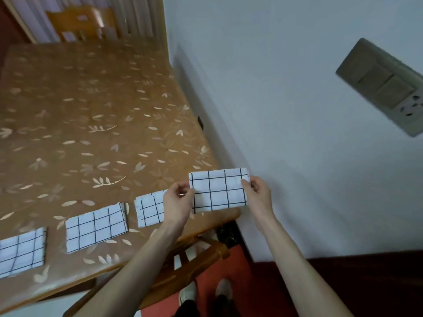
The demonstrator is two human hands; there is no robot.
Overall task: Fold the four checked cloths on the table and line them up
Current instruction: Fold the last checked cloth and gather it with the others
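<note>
Three folded cloths (96, 227) in a row on the table (91, 124), fourth cloth (219, 191) rightmost, wall (297, 156) right

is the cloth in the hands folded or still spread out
Folded. The held cloth is a small neat rectangle, matching the three folded cloths in the row, pinched at its ends by the left hand and right hand.

The leftmost folded cloth (21, 252) runs off the picture's left edge; the left hand (177, 202) covers the right end of the third cloth (150, 210); the wall switch plate (384, 88) is cut by the right edge; the far chair (80, 21) is blurred.
</note>
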